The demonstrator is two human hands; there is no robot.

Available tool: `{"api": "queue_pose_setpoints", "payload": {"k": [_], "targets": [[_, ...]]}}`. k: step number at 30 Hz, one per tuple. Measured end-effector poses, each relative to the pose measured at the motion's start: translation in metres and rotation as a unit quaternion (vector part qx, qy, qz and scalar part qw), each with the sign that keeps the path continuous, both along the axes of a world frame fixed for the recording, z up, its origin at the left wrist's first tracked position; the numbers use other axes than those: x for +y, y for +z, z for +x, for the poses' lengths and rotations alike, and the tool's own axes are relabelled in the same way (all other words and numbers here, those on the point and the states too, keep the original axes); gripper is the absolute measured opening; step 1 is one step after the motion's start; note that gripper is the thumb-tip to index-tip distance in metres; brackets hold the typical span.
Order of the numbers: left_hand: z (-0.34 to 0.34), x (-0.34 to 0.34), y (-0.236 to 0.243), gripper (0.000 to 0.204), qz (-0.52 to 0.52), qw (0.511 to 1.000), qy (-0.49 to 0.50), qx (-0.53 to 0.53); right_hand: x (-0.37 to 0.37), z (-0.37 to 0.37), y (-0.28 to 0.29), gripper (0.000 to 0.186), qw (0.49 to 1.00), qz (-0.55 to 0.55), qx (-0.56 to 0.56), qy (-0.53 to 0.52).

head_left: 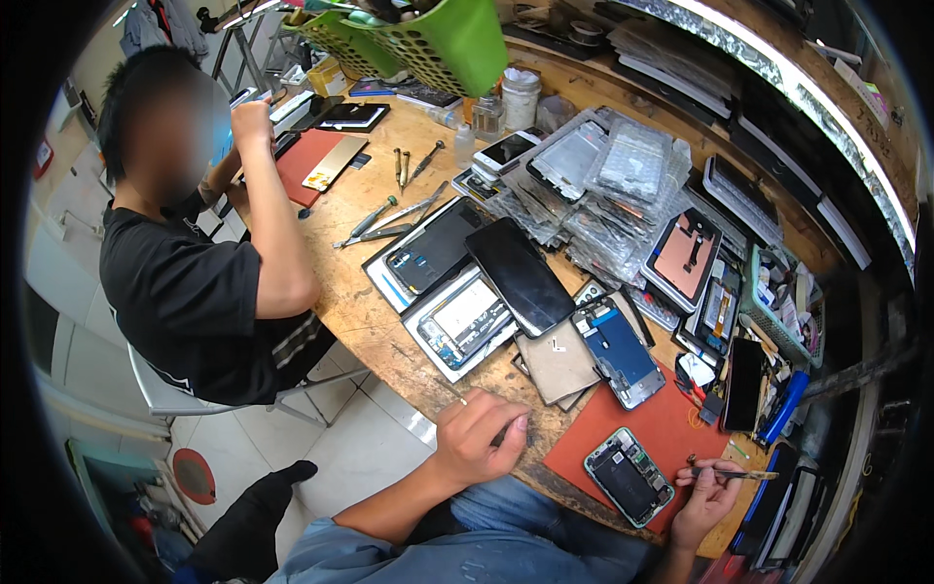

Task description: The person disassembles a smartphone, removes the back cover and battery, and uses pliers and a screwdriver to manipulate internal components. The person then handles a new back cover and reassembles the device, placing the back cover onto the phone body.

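At the bench's front edge my left hand [479,443] rests with its fingers curled; whatever they hold, if anything, is hidden. My right hand [710,501] grips thin metal tweezers [744,475] at the right of an orange-red mat [574,453]. Between my hands, on that mat, lies an opened phone [628,477] with its dark battery and inner parts showing. Just behind it are a dark blue screen assembly [613,346], beige flat pieces [548,355] and a large black phone [519,274] lying over two trays with phone parts [457,326].
A co-worker [204,273] sits left, hands raised. Plastic-wrapped parts [628,161] are piled behind, near a loose-parts basket [783,307]. Screwdrivers [423,158] and pliers lie on the wooden bench [360,350]. A green holder [438,44] hangs above. More phones [744,384] crowd the right.
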State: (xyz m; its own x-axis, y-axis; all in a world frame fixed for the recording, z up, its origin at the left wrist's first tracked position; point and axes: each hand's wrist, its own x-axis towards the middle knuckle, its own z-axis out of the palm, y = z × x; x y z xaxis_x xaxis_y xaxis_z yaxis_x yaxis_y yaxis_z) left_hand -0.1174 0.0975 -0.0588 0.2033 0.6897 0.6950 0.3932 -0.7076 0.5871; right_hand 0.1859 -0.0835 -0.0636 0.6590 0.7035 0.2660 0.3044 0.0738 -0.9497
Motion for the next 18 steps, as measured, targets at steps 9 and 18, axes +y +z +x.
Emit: {"api": "queue_pose_setpoints", "payload": {"k": [9, 18], "targets": [[0.0005, 0.0018, 0.0043, 0.009, 0.001, 1.0, -0.018, 0.019, -0.0011, -0.0086, -0.0068, 0.008, 0.999, -0.03, -0.003, -0.017], [0.002, 0.0034, 0.0014, 0.014, 0.014, 0.999, -0.011, 0.034, -0.0048, -0.0022, -0.0068, 0.011, 0.999, -0.047, 0.009, -0.002]]}}
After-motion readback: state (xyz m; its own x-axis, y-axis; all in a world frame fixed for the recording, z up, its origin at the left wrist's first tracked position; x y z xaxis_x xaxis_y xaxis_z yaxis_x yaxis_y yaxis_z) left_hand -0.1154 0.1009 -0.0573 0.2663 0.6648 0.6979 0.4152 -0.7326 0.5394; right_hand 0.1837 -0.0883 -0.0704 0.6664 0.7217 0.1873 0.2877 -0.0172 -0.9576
